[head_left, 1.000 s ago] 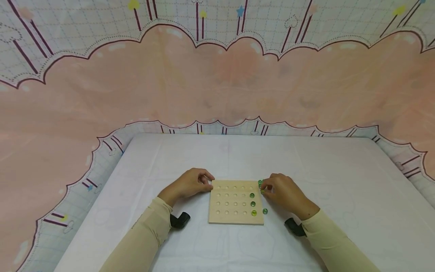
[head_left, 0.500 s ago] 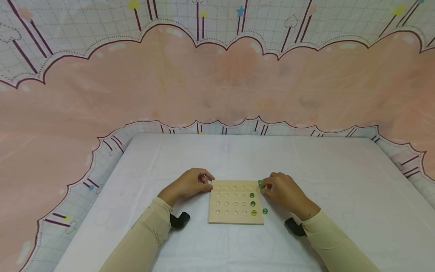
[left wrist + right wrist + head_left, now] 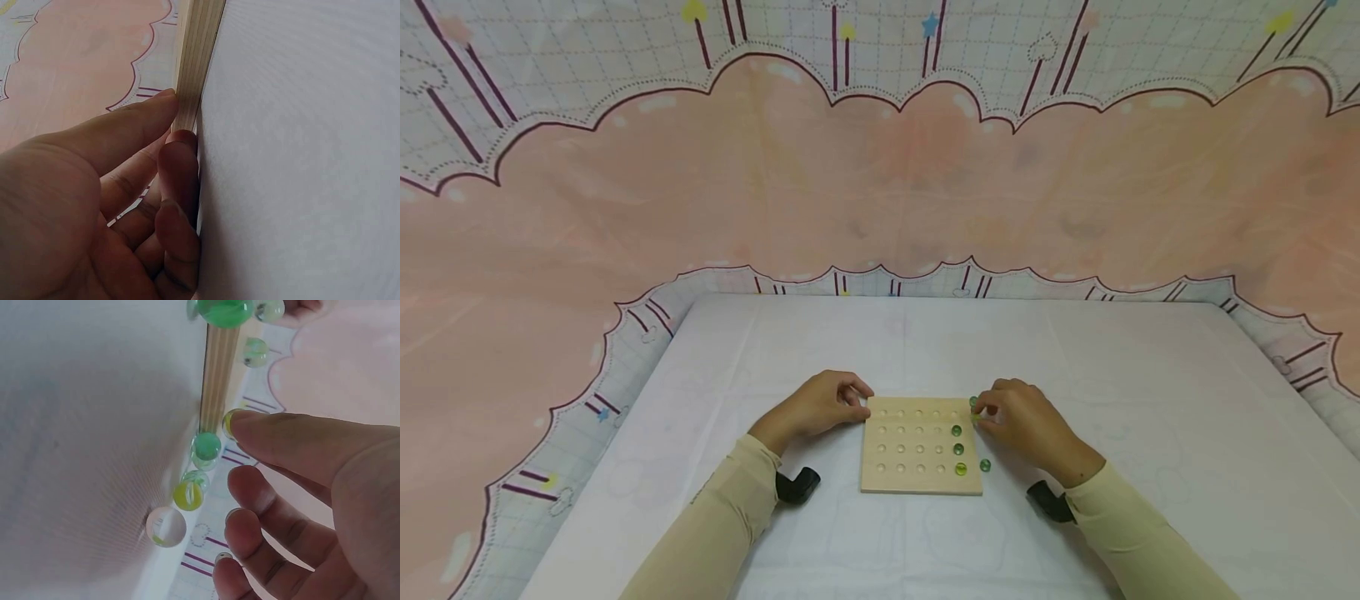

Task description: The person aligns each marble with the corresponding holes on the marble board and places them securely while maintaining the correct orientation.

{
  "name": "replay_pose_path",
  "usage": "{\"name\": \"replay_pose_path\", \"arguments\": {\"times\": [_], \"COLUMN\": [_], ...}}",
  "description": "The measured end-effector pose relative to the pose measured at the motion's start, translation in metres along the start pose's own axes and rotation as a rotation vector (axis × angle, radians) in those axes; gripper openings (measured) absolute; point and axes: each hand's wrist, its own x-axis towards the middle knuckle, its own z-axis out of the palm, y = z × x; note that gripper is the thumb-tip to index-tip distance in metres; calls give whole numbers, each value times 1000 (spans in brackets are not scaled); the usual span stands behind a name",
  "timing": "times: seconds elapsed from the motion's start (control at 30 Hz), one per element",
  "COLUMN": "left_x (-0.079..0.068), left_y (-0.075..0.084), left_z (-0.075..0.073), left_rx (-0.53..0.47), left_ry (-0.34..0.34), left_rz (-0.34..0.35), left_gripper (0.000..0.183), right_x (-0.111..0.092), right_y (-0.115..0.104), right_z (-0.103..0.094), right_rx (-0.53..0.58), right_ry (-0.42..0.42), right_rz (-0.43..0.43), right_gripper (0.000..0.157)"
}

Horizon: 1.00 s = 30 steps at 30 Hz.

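A pale wooden board (image 3: pixel 910 458) with rows of round hollows lies on the white cloth. My left hand (image 3: pixel 827 404) holds its far left corner, with the thumb (image 3: pixel 134 128) and curled fingers against the board's edge (image 3: pixel 199 62). At the far right corner, my right hand (image 3: pixel 1022 425) pinches a yellow marble (image 3: pixel 229 424) between thumb and forefinger, the marble partly hidden. Two green marbles (image 3: pixel 957 431) and a yellow-green marble (image 3: pixel 961 469) sit in the rightmost column of hollows.
A loose green marble (image 3: pixel 985 465) lies right of the board. Beyond the far right corner are a teal marble (image 3: pixel 207 445), another yellow marble (image 3: pixel 189 496) and a clear marble (image 3: pixel 166 527). Patterned cloth (image 3: pixel 880 183) hangs behind the table.
My right hand has shifted slightly left and away from me, bringing the pinched yellow marble closer to the board's corner. My left hand and the board have stayed in place.
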Motion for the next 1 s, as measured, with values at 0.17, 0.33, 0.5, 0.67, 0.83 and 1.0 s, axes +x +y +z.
{"name": "replay_pose_path", "arguments": {"times": [0.17, 0.33, 0.5, 0.67, 0.83, 1.0], "left_x": [-1, 0, 0, 0, -1, -1], "left_y": [-1, -1, -1, 0, 0, -1], "left_z": [-1, -1, -1, 0, 0, 0], "left_rx": [2, 0, 2, 10, 16, 8], "left_ry": [1, -4, -2, 0, 5, 4], "left_rz": [-3, 7, 13, 16, 12, 13], "left_gripper": [23, 23, 23, 23, 23, 23], "right_x": [2, 4, 6, 8, 11, 14], "right_y": [-3, -6, -9, -11, -13, -16], "right_z": [1, 3, 3, 2, 2, 2], "right_rx": [0, -10, -26, -40, -38, -35], "right_ry": [-5, -19, -8, 0, 1, 0], "right_rz": [16, 30, 1, -24, -41, -45], "right_gripper": [10, 11, 11, 12, 12, 12]}}
